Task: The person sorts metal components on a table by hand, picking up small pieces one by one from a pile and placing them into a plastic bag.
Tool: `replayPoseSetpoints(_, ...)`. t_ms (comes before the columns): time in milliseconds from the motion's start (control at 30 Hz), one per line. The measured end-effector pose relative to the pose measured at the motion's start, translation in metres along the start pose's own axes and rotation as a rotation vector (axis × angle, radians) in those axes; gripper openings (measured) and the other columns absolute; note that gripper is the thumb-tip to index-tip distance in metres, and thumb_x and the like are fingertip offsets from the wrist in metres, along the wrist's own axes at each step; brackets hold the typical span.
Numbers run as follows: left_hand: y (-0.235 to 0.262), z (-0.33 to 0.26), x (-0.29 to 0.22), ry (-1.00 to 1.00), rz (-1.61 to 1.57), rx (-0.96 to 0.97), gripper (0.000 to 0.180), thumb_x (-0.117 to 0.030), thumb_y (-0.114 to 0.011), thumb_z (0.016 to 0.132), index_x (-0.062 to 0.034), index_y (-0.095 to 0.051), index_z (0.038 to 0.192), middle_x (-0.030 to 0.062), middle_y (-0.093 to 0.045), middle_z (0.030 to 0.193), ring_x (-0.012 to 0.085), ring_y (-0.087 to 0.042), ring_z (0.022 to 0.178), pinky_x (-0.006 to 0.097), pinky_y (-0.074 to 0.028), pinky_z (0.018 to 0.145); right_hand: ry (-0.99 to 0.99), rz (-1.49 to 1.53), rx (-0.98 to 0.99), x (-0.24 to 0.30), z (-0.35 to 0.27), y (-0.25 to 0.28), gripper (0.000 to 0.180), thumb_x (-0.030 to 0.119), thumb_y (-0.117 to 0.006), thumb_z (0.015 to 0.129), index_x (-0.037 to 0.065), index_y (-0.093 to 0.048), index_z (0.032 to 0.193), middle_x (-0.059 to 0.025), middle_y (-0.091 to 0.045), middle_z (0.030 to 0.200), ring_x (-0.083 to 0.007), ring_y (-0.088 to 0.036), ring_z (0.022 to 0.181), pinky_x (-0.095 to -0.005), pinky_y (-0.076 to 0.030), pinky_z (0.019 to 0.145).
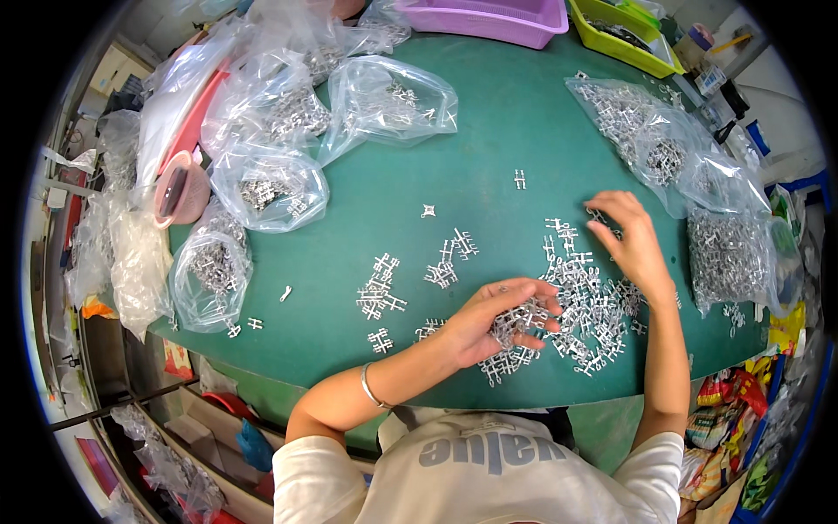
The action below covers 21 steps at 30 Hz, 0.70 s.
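Observation:
My left hand [497, 323] is cupped with its palm up around a handful of small silver metal parts [521, 321], just above the table's near edge. My right hand [630, 240] is bent over the far right side of a loose pile of the same metal parts [580, 306]. Its thumb and fingers curve toward each other around one or more of these parts [605, 220]; how firmly they grip is hard to see. Left of the pile lie smaller clusters of parts [380, 288], and a single part [520, 180] lies farther off.
Clear plastic bags of metal parts [297, 113] crowd the far left of the green table [489, 105]. More filled bags [733, 253] line its right side. A purple basket [489, 17], a yellow-green tray [624, 39] and a pink basket [183, 188] stand along the edges.

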<state>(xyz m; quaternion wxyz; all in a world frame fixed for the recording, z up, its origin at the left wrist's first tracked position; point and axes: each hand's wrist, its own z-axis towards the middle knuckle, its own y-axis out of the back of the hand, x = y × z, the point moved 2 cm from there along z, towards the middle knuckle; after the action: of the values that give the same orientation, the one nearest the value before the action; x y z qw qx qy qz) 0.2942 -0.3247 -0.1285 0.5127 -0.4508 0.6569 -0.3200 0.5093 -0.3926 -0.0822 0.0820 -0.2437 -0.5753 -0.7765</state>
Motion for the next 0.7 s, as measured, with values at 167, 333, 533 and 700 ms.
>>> replayPoseSetpoints(167, -0.008, -0.001, -0.003, 0.045, 0.016, 0.022, 0.037, -0.031, -0.045, 0.095, -0.0022, -0.052, 0.118, 0.0138, -0.059, 0.109, 0.0244, -0.061, 0.097, 0.036, -0.055, 0.075, 0.140, -0.057, 0.027, 0.011, 0.006, -0.033, 0.023, 0.009, -0.068, 0.072, 0.001, -0.062, 0.093, -0.0087, -0.056, 0.096, -0.0264, -0.051, 0.091, -0.0368, -0.040, 0.080)
replayPoseSetpoints(333, -0.009, -0.001, -0.003, 0.012, 0.035, -0.023, 0.041, -0.032, -0.044, 0.095, -0.0020, -0.048, 0.123, 0.0143, -0.057, 0.113, 0.0255, -0.058, 0.102, 0.037, -0.053, 0.081, -0.129, 0.305, 0.011, 0.012, 0.008, -0.023, 0.014, 0.004, -0.067, 0.073, 0.000, -0.061, 0.085, -0.0092, -0.060, 0.081, -0.0250, -0.056, 0.077, -0.0337, -0.044, 0.073)
replayPoseSetpoints(533, -0.008, 0.000, -0.001, -0.024, -0.192, -0.119, 0.036, -0.026, -0.048, 0.094, -0.0040, -0.048, 0.122, 0.0133, -0.057, 0.113, 0.0255, -0.056, 0.106, 0.037, -0.051, 0.086, 0.238, 0.430, 0.179, 0.071, -0.017, -0.008, 0.011, 0.003, -0.068, 0.073, 0.000, -0.065, 0.083, -0.0088, -0.064, 0.083, -0.0217, -0.058, 0.080, -0.0321, -0.046, 0.072)
replayPoseSetpoints(700, -0.001, -0.003, -0.002, 0.004, -0.127, -0.082, 0.027, -0.017, -0.053, 0.091, -0.0050, -0.053, 0.115, 0.0120, -0.058, 0.109, 0.0253, -0.057, 0.106, 0.035, -0.053, 0.083, -0.034, 0.145, -0.070, 0.023, -0.006, -0.003, 0.015, 0.003, -0.064, 0.075, 0.001, -0.065, 0.089, -0.0094, -0.061, 0.090, -0.0271, -0.055, 0.088, -0.0342, -0.041, 0.081)
